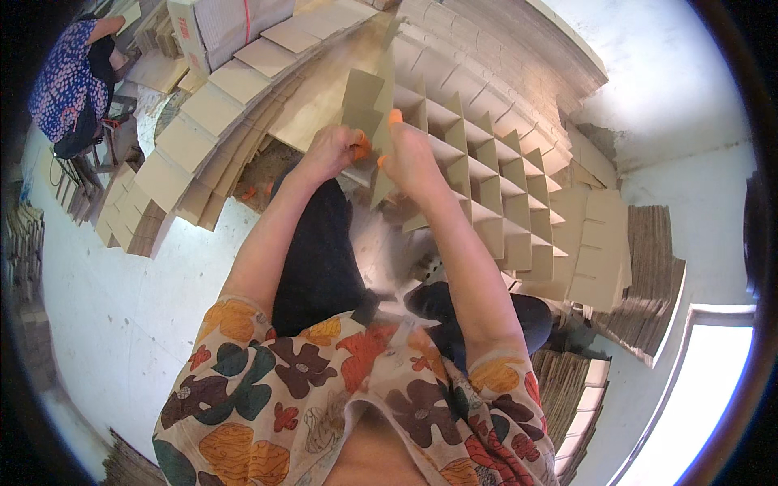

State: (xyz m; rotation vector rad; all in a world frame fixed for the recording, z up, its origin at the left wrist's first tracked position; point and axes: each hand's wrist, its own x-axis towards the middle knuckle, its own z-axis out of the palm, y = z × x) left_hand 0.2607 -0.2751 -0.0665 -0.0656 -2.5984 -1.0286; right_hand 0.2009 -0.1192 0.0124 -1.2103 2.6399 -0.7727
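A cardboard divider grid [486, 174] of interlocking slotted strips stands in front of me, reaching off to the right. My right hand [413, 162] is closed at its left edge, with orange covers on the fingertips and a panel of the grid between them. Just left of it, my left hand [331, 154] is closed in a pinch, also with orange fingertip covers. It grips the lower end of a cardboard strip [362, 91] that stands upright beside the grid. The exact contact of the left fingers is partly hidden.
Slotted cardboard strips [212, 107] lie in a long overlapping row to the left. More stacked strips [502, 69] lie beyond the grid, and others [648, 251] are piled by the right wall. A white box [223, 31] stands far left, near another person [69, 85].
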